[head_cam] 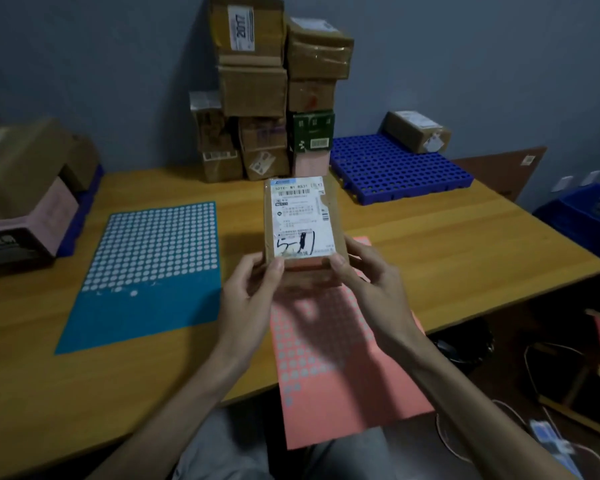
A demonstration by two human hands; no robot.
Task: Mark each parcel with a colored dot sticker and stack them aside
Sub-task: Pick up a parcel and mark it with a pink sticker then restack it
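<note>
Parcel: small brown carton with its white shipping label facing up. The label carries barcodes, print and a black handwritten mark. It is held over the desk, above the far end of the pink sticker sheet, long side pointing away from the person.

Left hand: grips the parcel's near left corner. The thumb lies on the top face at the label's edge and the fingers are curled under the near end.

Right hand: grips the near right corner. The thumb presses at the label's lower corner and the fingers are wrapped along the right side.

Pink sticker sheet: lies on the desk beneath the hands, its near edge overhanging the desk toward the person's lap. Pale empty circles run along its left part.

Blue sticker sheet: lies flat on the desk left of the hands, well apart from the parcel. The far part shows rows of pale circles and the near part is solid blue.

Stacked parcels: brown cartons and one dark green box, piled in columns against the wall at the back of the desk, just beyond the held parcel.

Blue perforated pallet: at the back right of the desk, beside the stack, with one brown carton on its far corner.

Boxes at far left: brown and pink cartons, blurred.
</note>
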